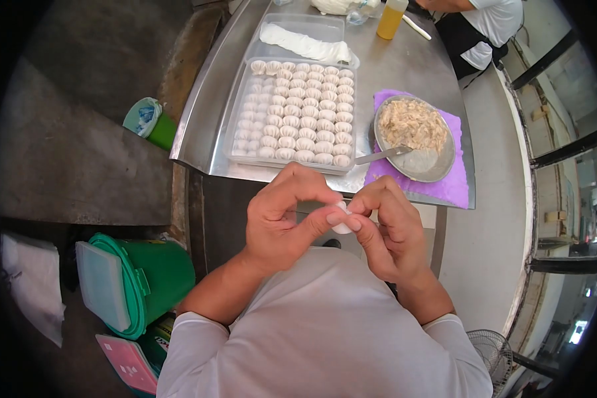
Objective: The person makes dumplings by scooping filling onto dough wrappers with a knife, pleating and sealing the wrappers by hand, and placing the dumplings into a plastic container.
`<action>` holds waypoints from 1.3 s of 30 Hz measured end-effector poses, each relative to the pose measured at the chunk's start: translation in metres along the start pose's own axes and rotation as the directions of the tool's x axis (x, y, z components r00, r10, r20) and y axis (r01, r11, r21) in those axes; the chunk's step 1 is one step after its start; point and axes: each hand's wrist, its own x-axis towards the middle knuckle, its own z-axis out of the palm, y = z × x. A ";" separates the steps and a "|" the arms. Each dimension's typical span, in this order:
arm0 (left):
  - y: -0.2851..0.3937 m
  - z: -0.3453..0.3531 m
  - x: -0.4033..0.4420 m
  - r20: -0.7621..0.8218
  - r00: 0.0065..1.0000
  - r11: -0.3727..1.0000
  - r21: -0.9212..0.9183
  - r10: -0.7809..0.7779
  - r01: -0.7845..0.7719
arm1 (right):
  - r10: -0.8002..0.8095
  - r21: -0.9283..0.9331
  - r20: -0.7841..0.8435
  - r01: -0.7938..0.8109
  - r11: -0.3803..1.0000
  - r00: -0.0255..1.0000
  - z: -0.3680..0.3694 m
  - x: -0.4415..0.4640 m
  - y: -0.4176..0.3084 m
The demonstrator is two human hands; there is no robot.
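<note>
Between my two hands, just in front of my chest, is a small white dumpling, mostly covered by fingers. My left hand pinches it from the left with thumb and forefinger. From the other side my right hand presses its thumb and forefinger together at the dumpling's edge. Beyond them, a clear plastic tray holds rows of pleated dumplings. To its right stands a metal bowl of pale chopped filling, with a flat metal spatula resting on the rim.
Under the bowl lies a purple cloth on the steel table. Behind the tray, white dough lies in another container. A bottle of yellow liquid stands farther back, near another person. Green bins stand at lower left.
</note>
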 end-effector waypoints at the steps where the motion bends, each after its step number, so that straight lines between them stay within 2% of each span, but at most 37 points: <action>1: 0.002 0.000 0.000 0.000 1.000 1.000 0.003 0.001 -0.001 | -0.022 0.003 0.016 0.022 1.000 1.000 -0.001 0.000 0.002; 3: 0.009 -0.005 0.001 0.097 0.988 0.993 0.021 -0.119 0.117 | 0.017 0.075 -0.019 -0.015 0.997 1.000 -0.001 -0.001 0.005; 4: 0.009 -0.010 0.004 0.096 0.988 0.993 0.024 -0.119 0.118 | 0.059 0.145 -0.051 -0.051 0.988 0.997 -0.001 -0.001 0.007; 5: 0.009 -0.017 0.009 0.221 0.971 0.990 0.125 -0.088 0.061 | 0.059 0.148 -0.052 -0.050 0.988 0.997 -0.004 -0.001 0.008; 6: 0.008 -0.019 0.014 0.344 0.937 0.976 0.216 -0.070 -0.007 | 0.035 0.094 0.018 -0.036 0.995 0.999 -0.009 -0.001 0.009; 7: 0.007 -0.017 0.015 0.342 0.937 0.975 0.222 -0.074 -0.004 | 0.015 0.042 0.089 -0.019 0.999 0.996 -0.014 0.000 0.011; 8: 0.005 -0.012 0.016 0.335 0.933 0.992 0.040 -0.129 0.123 | 0.013 0.048 0.089 -0.017 0.999 0.996 -0.016 0.002 0.016; 9: 0.003 -0.010 0.017 0.339 0.923 0.959 -0.145 -0.185 0.245 | -0.107 0.052 0.067 0.103 0.993 0.992 -0.019 0.005 0.023; 10: 0.002 -0.009 0.018 0.337 0.922 0.959 -0.138 -0.189 0.247 | -0.225 0.055 0.044 0.222 0.973 0.973 -0.021 0.006 0.030; 11: 0.000 -0.010 0.018 0.407 0.793 0.759 -0.290 -0.453 0.582 | -0.227 0.061 0.042 0.224 0.973 0.973 -0.023 0.004 0.035; 12: -0.002 -0.009 0.018 0.513 0.579 0.426 -0.393 -0.633 0.815 | -0.220 0.035 0.047 0.218 0.975 0.974 -0.025 0.003 0.040; 13: -0.009 -0.009 0.016 0.593 0.549 0.370 -0.407 -0.589 0.835 | -0.210 0.009 0.051 0.210 0.978 0.976 -0.027 0.002 0.044; 14: -0.017 -0.009 0.014 0.588 0.548 0.371 -0.405 -0.594 0.836 | -0.211 0.016 0.050 0.210 0.977 0.976 -0.029 0.001 0.047; 16: -0.025 -0.006 0.016 0.445 0.650 0.431 -0.500 -0.616 0.751 | -0.029 0.080 0.151 0.017 0.997 0.988 -0.035 -0.002 0.052; 17: -0.025 -0.004 0.017 0.400 0.668 0.473 -0.485 -0.628 0.736 | -0.029 0.085 0.151 0.016 0.996 0.988 -0.034 -0.004 0.054; 18: -0.025 -0.002 0.017 0.396 0.666 0.473 -0.484 -0.632 0.736 | 0.121 0.343 0.144 -0.165 0.925 0.982 -0.030 -0.008 0.054; 19: -0.024 -0.001 0.017 0.347 0.690 0.522 -0.465 -0.635 0.715 | 0.263 0.572 0.179 -0.318 0.756 0.948 -0.029 -0.010 0.057; 20: -0.024 0.001 0.017 0.300 0.712 0.568 -0.442 -0.636 0.694 | 0.263 0.578 0.182 -0.320 0.751 0.947 -0.029 -0.012 0.062; 23: -0.024 0.008 0.017 0.202 0.712 0.636 -0.334 -0.673 0.696 | 0.310 0.543 0.097 -0.311 0.780 0.946 -0.027 -0.015 0.076; 25: -0.032 0.011 0.016 0.193 0.723 0.658 -0.308 -0.664 0.687 | 0.370 0.345 0.053 -0.365 0.865 0.928 -0.021 -0.009 0.081; 26: -0.036 0.012 0.017 0.182 0.741 0.687 -0.284 -0.646 0.669 | 0.374 0.345 0.049 -0.367 0.864 0.926 -0.017 -0.009 0.083; 28: -0.040 0.014 0.021 0.184 0.748 0.688 -0.301 -0.638 0.660 | 0.343 0.253 -0.008 -0.330 0.909 0.939 -0.006 -0.006 0.089; 29: -0.043 0.014 0.023 0.178 0.756 0.690 -0.319 -0.629 0.649 | 0.253 0.204 -0.104 -0.228 0.952 0.962 -0.001 -0.002 0.093; 32: -0.055 0.005 0.030 0.193 0.790 0.733 -0.297 -0.582 0.612 | 0.261 0.213 -0.179 -0.221 0.952 0.949 0.010 0.006 0.098; 36: -0.073 -0.014 0.041 0.178 0.788 0.712 -0.347 -0.589 0.610 | 0.279 0.119 -0.176 -0.261 0.958 0.944 0.023 0.023 0.104; 39: -0.077 -0.036 0.059 0.230 0.765 0.665 -0.387 -0.602 0.639 | 0.311 0.150 -0.248 -0.281 0.948 0.917 0.046 0.046 0.111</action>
